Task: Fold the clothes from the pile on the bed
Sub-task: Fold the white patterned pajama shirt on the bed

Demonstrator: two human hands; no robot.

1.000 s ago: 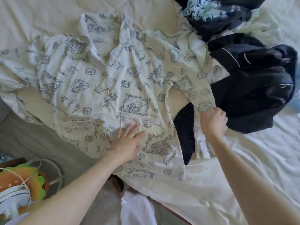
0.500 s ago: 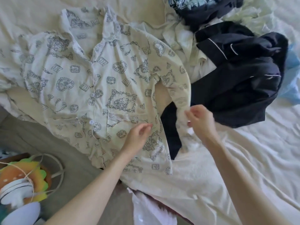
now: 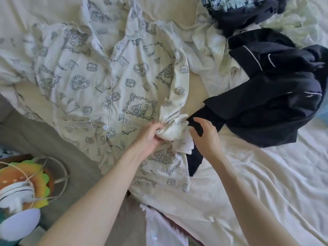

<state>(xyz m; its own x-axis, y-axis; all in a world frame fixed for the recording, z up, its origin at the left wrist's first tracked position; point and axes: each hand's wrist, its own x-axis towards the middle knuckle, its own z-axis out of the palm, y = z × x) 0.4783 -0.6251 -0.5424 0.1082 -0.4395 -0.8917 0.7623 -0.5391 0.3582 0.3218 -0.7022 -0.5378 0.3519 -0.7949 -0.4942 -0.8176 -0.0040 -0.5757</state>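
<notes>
A cream pyjama shirt (image 3: pixel 110 80) with a dark printed pattern lies buttoned and face up on the bed, collar away from me. Its right sleeve (image 3: pixel 177 96) is folded down along the shirt's side, the cuff bunched up. My left hand (image 3: pixel 150 134) pinches that bunched cuff. My right hand (image 3: pixel 205 134) hovers just right of the cuff with fingers apart, holding nothing. The pile (image 3: pixel 266 68) of dark navy and pale clothes lies to the upper right.
The white bed sheet (image 3: pixel 257 183) spreads out at the lower right. A navy garment with white piping (image 3: pixel 276 96) reaches under the shirt's right edge. Off the bed at the lower left stands an orange and yellow object (image 3: pixel 23 185) with cords.
The right sleeve has been pulled in from the dark clothes onto the shirt's side. My left hand went from flat on the shirt to gripping the cuff; my right hand let go.
</notes>
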